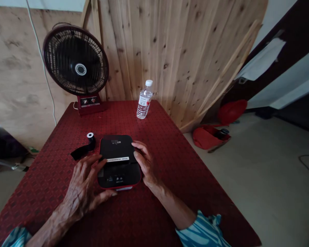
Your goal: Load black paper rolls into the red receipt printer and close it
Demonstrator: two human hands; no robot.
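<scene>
A black kitchen scale [115, 150] with a red rim lies flat on the red patterned tablecloth [167, 157]. Its front panel shows small touch symbols, and a white label strip crosses its middle. My left hand [84, 185] grips the scale's left side, fingertips on the upper edge and thumb by the front edge. On the opposite side, my right hand [145, 163] has its fingers curled against the right edge. Just beyond my left fingers stands a small roll of black tape [92, 142] with a white core, its loose end stretched out to the left.
A dark red electric fan [76, 61] stands at the table's back left. A clear water bottle [144, 103] with a white cap is at the back right. Wooden boards [170, 51] lean behind. Red containers [208, 137] sit on the floor at right.
</scene>
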